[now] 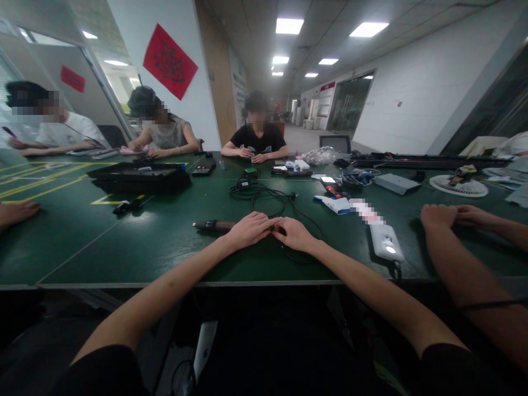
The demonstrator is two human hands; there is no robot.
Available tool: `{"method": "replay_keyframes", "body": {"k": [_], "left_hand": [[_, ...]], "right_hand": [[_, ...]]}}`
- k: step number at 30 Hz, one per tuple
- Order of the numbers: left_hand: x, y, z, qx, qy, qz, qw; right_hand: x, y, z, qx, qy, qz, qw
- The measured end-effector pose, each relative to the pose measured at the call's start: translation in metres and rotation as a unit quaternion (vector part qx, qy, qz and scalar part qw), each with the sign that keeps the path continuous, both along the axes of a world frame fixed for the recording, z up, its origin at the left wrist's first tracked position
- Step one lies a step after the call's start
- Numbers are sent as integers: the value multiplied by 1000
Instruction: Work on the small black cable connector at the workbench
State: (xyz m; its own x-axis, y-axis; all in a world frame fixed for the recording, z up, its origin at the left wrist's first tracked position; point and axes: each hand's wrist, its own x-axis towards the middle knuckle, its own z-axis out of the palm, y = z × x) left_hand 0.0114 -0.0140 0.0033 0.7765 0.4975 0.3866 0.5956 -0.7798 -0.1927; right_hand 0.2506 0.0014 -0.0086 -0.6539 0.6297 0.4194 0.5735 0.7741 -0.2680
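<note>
An electric screwdriver [220,225] lies on the green table, its metal tip pointing left. My left hand [252,230] is closed over the rear part of its body and hides much of it. At the tool's tail end my right hand [295,234] has its fingers pinched together around the cable end, touching the left fingertips. The exact join between plug and tool is hidden by the fingers. A black cable [264,192] lies in loops just beyond both hands, and part of it runs under my right hand.
Left of the middle stands a black tray [140,175]. On the right lie a white power bank [385,242], a blue-and-white packet [336,204] and a grey box [396,183]. Co-workers sit opposite; another person's hands [447,215] rest at the right.
</note>
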Motion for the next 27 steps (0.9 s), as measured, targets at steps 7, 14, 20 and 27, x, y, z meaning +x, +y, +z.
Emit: {"method": "replay_keyframes", "body": {"k": [7,14,20,27], "left_hand": [[1,-8,5,-7,6,-18,1000],[1,-5,3,-2,4,-3,1000],[1,-5,3,-4,0,-10,1000],[0,-4,2,-5,-1,-17,1000]], "right_hand": [[0,-1,1,3,0,-5,1000],[0,0,0,2,-5,-5,1000],[1,0,0,3,-1,2,1000],[0,-1,0,1,2,1,1000]]}}
